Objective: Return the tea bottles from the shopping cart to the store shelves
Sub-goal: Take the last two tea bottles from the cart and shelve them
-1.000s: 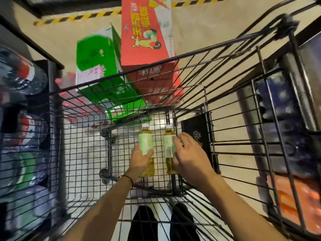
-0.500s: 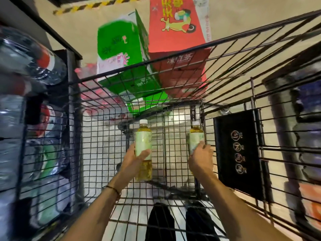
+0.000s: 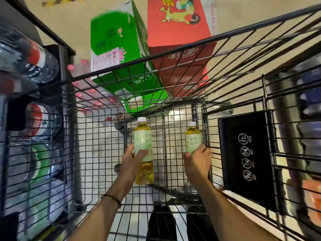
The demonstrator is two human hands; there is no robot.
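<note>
A: Your left hand [image 3: 132,161] curls round the left tea bottle [image 3: 143,141], thumb over the label, upright inside the shopping cart [image 3: 156,56].

B: Your right hand [image 3: 198,161] grips the right tea bottle [image 3: 193,138] low, beside the cart's right wall. The left shelf [image 3: 31,153] is blurred, probably soda.

A shop: wire shopping cart [image 3: 156,55], stacked drink cartons [image 3: 178,28]; shelved bottles [image 3: 34,54].

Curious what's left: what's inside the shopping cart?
A left tea bottle gripped by the left hand, a right tea bottle by the right hand. Nothing else shows on the wire floor; forearms cover part.
</note>
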